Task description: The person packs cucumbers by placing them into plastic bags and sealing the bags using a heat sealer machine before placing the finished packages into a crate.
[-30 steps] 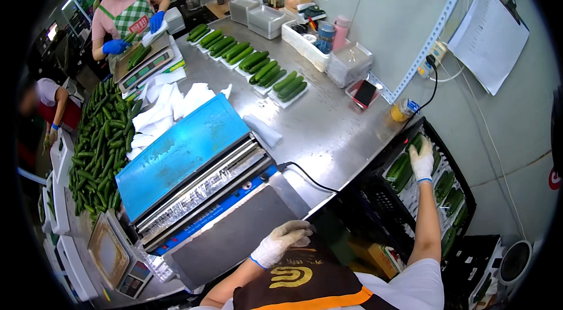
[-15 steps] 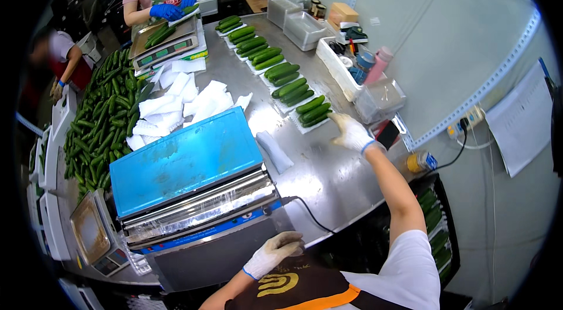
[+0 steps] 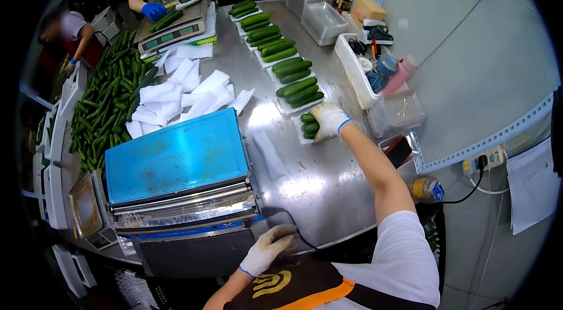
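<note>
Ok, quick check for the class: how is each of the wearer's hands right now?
Left hand: part open, fingers loosely bent, nothing seen in it.
Right hand: closed around the right ends of the nearest cucumbers.

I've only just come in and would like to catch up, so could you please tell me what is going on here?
The person's gloved right hand covers one end of the nearest cucumbers in a row of white trays on the metal table. The gloved left hand, seemingly empty, hovers by the blue-topped machine. Across the table, a co-worker in blue gloves handles cucumbers at a scale, beside a large loose heap.
</note>
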A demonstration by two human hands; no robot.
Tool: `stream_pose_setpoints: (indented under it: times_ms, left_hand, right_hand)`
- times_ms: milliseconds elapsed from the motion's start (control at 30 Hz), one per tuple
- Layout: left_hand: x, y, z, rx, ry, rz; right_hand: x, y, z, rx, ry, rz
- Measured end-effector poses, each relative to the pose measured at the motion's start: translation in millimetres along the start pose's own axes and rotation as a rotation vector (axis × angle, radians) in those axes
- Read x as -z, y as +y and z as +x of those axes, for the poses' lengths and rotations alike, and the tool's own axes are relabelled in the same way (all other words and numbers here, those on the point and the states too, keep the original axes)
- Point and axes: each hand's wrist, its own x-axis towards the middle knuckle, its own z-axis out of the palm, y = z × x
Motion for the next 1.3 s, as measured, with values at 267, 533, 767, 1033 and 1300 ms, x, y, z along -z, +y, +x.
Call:
stream_pose_setpoints:
  times_ms: [267,533,767,1033,1300]
  left_hand:
    - [-24.2,3.0,63.1,-0.038,0.046,0.307]
    - [-43.7,-16.8,155.2,-0.191,0.499,0.792]
    - [-50.7,0.0,168.2,-0.116,0.538,0.750]
    - [-55.2,2.2,155.3,-0.207,0.519,0.774]
    - [-23.4,90.1,73.7,-0.641,0.437,0.717]
  right_hand:
    - [-42.5,-57.5,-110.6,0.110,0.010,0.080]
    - [-79.9,-41.6,-172.3,-0.346,0.468,0.749]
    - [-113.9,-48.4,-164.2,-0.634,0.415,1.018]
    - [-111.8,-66.2,-178.2,-0.731,0.503,1.134]
    - [-5.1,-116.0,-160.1,-0.514,0.882,1.132]
